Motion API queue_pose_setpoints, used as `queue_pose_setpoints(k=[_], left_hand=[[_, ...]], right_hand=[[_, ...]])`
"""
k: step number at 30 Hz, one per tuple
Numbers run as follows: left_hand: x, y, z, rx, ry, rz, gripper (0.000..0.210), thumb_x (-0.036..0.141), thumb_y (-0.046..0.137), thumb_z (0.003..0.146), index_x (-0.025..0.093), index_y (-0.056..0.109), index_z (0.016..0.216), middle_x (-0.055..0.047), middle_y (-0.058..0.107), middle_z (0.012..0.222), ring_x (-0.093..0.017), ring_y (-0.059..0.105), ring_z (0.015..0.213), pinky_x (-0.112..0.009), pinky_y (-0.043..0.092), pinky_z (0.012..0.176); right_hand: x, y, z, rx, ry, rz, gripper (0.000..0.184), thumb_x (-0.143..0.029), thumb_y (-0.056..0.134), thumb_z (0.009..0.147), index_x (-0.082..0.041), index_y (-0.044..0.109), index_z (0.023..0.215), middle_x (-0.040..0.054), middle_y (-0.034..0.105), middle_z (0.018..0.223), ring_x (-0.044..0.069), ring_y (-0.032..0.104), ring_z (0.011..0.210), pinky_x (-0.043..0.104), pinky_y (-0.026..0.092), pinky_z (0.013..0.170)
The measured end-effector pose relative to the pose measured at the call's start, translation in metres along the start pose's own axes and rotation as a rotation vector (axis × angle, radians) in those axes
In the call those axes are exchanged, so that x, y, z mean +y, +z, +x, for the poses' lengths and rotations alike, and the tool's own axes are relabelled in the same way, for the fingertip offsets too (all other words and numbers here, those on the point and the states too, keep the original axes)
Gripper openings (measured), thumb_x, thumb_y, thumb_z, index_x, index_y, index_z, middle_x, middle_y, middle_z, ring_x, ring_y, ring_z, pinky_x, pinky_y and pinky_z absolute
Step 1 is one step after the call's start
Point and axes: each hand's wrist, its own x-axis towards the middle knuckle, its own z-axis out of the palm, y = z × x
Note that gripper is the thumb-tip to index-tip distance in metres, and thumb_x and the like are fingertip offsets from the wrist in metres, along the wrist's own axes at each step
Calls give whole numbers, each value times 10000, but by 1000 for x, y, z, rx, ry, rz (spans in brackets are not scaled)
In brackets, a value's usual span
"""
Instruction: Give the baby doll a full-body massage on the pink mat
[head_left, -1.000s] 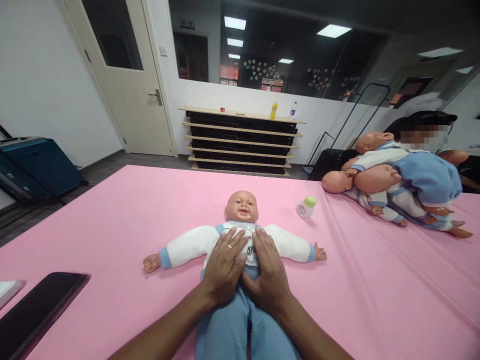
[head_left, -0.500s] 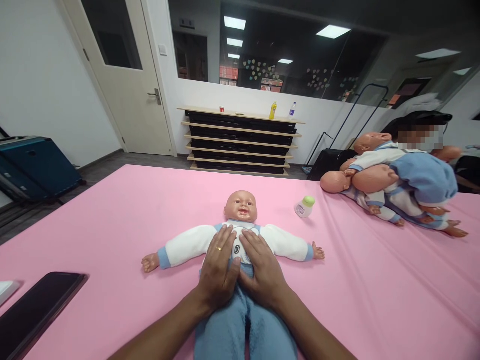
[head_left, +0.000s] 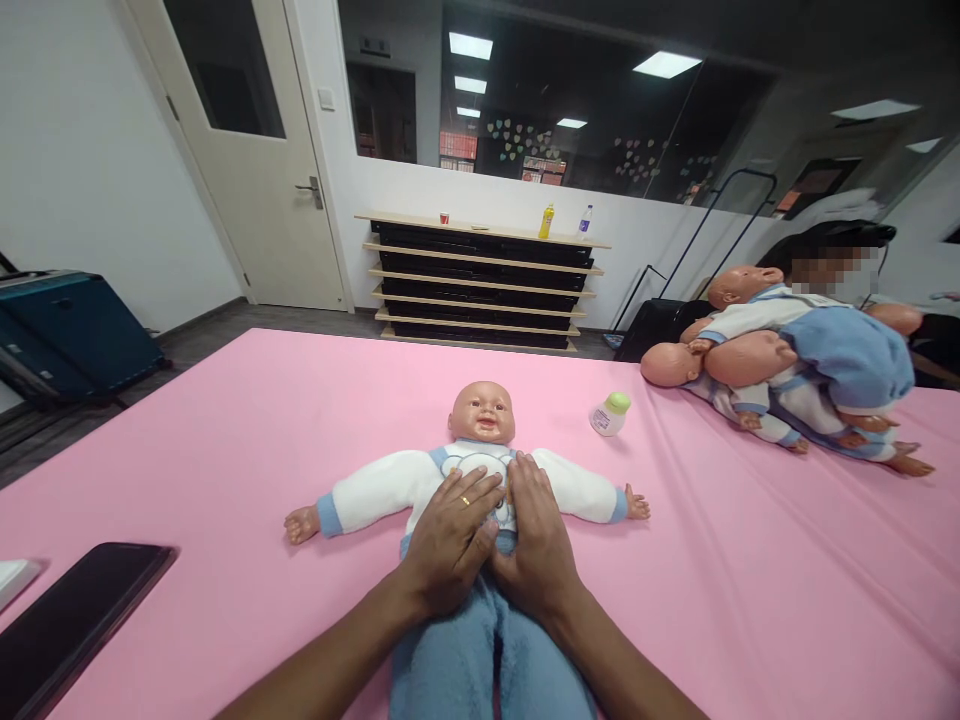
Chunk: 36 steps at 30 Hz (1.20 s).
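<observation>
On its back on the pink table cover [head_left: 225,450] lies a baby doll [head_left: 482,412], arms spread wide, dressed in a white top with blue cuffs and blue trousers. My left hand [head_left: 450,540], with a gold ring on one finger, rests flat on the doll's belly and lower chest. Beside it my right hand [head_left: 536,535] lies flat on the doll's right-of-frame side, fingers stretched toward its shoulder. Both hands are open, and their thumbs come close together over the doll's middle. Part of the bear picture on the top shows above my left fingers.
A small white bottle with a green cap [head_left: 610,413] stands right of the doll's head. Several more dolls [head_left: 810,350] are piled at the right, a person's head behind them. A black phone [head_left: 82,620] lies at the left. Shelving [head_left: 480,290] stands by the far wall.
Both hands have shifted to the right across the doll's torso. The left fingers now point more to the right, and more of the bear picture shows. The doll has stayed in place.
</observation>
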Motion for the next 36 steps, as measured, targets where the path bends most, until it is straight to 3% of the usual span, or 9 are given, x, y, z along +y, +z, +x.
queue_pose_setpoints(k=[4,8,13,19,23,26,31,36], left_hand=[[-5,9,0,48,-102,0,498,343,268,1015,249,310,1503,-8,316,1573,-176,196,1489,-498,152,1234],[-12,19,-2,139,-232,-20,508,336,216,1023,214,287,1511,-36,254,1598,-185,149,1501,-514,155,1230],[-14,24,-6,297,-222,-21,553,324,271,1009,174,201,1537,-94,216,1607,-216,142,1502,-514,176,1224],[-8,15,-13,352,20,10,581,285,380,964,202,243,1523,-114,287,1578,-267,236,1474,-539,236,1192],[-9,10,-16,315,201,-34,534,289,448,926,196,391,1448,-124,471,1463,-271,375,1403,-524,294,1164],[-10,6,-14,198,244,-35,459,285,457,920,221,492,1373,-89,576,1371,-256,420,1374,-521,294,1160],[-6,1,-5,9,96,1,479,311,366,974,256,430,1445,-55,490,1466,-230,357,1422,-531,241,1189],[-8,8,-1,21,-43,29,503,324,303,1007,268,302,1507,-36,350,1557,-199,244,1475,-531,175,1218]], right_hand=[[-5,-9,2,69,-149,81,566,-242,577,837,-114,460,1375,177,505,1400,297,429,1350,542,379,1120],[-9,-16,8,-57,-273,203,478,-215,567,856,-164,512,1329,109,612,1289,242,518,1261,478,416,1107],[-10,-18,16,-253,-182,152,590,-294,547,865,-157,438,1428,123,460,1466,271,402,1381,534,318,1166],[-3,-10,13,-285,-22,81,753,-396,538,864,-127,280,1519,156,268,1567,307,261,1456,558,286,1172],[1,-3,7,-251,77,47,871,-487,585,830,-68,251,1517,206,218,1572,346,207,1467,584,279,1166],[3,2,4,-233,140,15,913,-454,604,808,-11,225,1511,244,203,1565,360,182,1470,587,269,1170],[0,6,-1,-166,174,-27,869,-411,570,807,48,261,1477,284,225,1543,387,193,1460,602,284,1158],[-6,0,-1,-58,84,-34,791,-349,545,816,23,291,1466,268,304,1518,372,244,1449,605,330,1133]])
